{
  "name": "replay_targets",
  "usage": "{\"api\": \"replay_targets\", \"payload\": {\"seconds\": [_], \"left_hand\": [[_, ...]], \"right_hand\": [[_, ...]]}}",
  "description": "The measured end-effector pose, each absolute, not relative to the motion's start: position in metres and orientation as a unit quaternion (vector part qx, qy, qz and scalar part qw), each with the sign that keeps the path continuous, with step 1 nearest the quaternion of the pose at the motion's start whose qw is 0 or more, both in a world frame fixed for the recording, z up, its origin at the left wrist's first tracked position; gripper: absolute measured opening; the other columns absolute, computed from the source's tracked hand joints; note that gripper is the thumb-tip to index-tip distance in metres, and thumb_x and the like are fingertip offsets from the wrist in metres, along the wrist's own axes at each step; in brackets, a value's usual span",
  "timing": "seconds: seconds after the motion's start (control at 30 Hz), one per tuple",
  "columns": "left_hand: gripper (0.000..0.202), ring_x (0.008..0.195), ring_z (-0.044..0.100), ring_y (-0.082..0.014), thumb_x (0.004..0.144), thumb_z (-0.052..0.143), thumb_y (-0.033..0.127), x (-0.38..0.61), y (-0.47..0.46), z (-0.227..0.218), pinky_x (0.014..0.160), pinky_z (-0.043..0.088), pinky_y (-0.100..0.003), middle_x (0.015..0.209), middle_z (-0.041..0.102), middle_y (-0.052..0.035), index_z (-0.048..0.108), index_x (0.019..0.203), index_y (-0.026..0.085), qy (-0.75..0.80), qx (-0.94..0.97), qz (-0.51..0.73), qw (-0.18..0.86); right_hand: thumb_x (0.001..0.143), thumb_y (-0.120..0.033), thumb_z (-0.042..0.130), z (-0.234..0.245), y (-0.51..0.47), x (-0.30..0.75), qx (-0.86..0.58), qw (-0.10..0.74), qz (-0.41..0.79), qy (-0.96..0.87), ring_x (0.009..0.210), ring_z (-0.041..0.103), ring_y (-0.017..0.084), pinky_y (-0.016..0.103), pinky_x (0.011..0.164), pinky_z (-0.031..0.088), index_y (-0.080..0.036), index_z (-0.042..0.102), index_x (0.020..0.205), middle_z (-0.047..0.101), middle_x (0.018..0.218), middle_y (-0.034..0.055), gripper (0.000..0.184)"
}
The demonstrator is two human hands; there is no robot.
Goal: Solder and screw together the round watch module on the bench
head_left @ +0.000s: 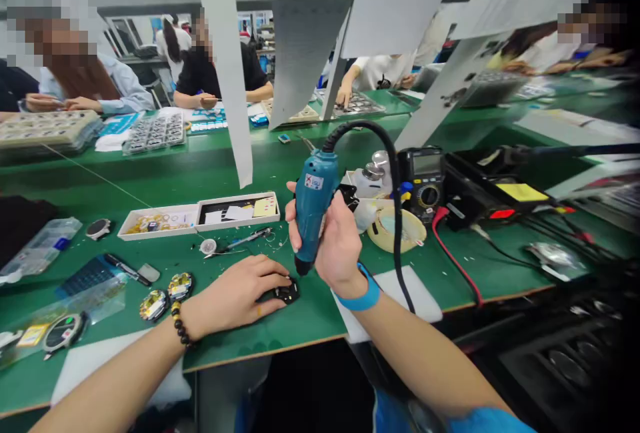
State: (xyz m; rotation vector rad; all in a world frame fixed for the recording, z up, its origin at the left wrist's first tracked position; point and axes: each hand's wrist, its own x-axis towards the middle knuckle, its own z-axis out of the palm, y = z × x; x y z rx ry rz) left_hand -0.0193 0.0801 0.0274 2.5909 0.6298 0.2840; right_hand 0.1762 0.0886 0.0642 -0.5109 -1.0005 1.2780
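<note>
My right hand (340,246) is closed around a teal electric screwdriver (315,196), tip pointing down and black cable looping from its top. Just below and left of that tip, a small black part (287,291) lies on the green bench. My left hand (245,293) rests on the bench with thumb and fingers pinching this part from its left side, covering some of it. Left of my wrist are two round watch modules (180,286) with yellow and dark patches, one partly behind the other.
Behind my hands stand two shallow white boxes (237,225) and a pair of tweezers (245,241). To the right are a yellowish bowl (421,236), a multimeter (425,183) and a black power unit (493,196). A watch case (65,333) lies left. Co-workers sit across the bench.
</note>
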Motion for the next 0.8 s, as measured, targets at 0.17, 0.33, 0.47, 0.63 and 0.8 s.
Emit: {"api": "replay_targets", "payload": {"seconds": [0.17,0.33,0.47,0.63,0.8], "left_hand": [[0.029,0.121,0.063,-0.024,0.104,0.063,0.034,-0.019,0.081,0.027,0.109,0.05,-0.041,0.133,0.067,-0.0061,0.065,0.131,0.023,0.224,0.945,0.098,0.22],[0.029,0.12,0.062,-0.023,0.104,0.063,0.034,-0.019,0.081,0.028,0.11,0.05,-0.041,0.134,0.067,-0.0056,0.065,0.131,0.024,0.223,0.945,0.097,0.219],[0.027,0.12,0.062,-0.0229,0.105,0.062,0.035,-0.018,0.08,0.029,0.109,0.05,-0.041,0.132,0.067,-0.0055,0.066,0.129,0.024,0.222,0.945,0.095,0.221],[0.027,0.119,0.062,-0.0234,0.105,0.061,0.036,-0.018,0.081,0.029,0.107,0.052,-0.041,0.131,0.068,-0.0054,0.066,0.129,0.025,0.227,0.944,0.093,0.218],[0.028,0.119,0.061,-0.0233,0.105,0.061,0.036,-0.017,0.081,0.028,0.107,0.052,-0.041,0.131,0.067,-0.0055,0.065,0.131,0.025,0.226,0.944,0.091,0.222]], "right_hand": [[0.1,-0.067,0.043,0.062,0.085,0.169,-0.201,0.711,0.514,-0.436,0.046,0.051,0.011,0.027,0.041,0.037,-0.017,0.071,0.117,0.062,0.083,0.0031,0.059],[0.1,-0.07,0.041,0.057,0.085,0.165,-0.221,0.728,0.499,-0.415,0.045,0.049,0.011,0.027,0.039,0.037,-0.017,0.068,0.117,0.06,0.084,0.0033,0.062],[0.101,-0.07,0.041,0.05,0.088,0.164,-0.215,0.716,0.519,-0.415,0.046,0.05,0.011,0.028,0.04,0.038,-0.017,0.067,0.12,0.061,0.086,0.0034,0.062],[0.102,-0.069,0.04,0.046,0.088,0.164,-0.207,0.708,0.528,-0.421,0.049,0.05,0.011,0.029,0.045,0.04,-0.018,0.067,0.122,0.061,0.087,0.0037,0.061],[0.1,-0.072,0.042,0.045,0.087,0.163,-0.213,0.695,0.537,-0.428,0.05,0.049,0.011,0.029,0.045,0.039,-0.019,0.065,0.125,0.06,0.088,0.0037,0.063]]}}
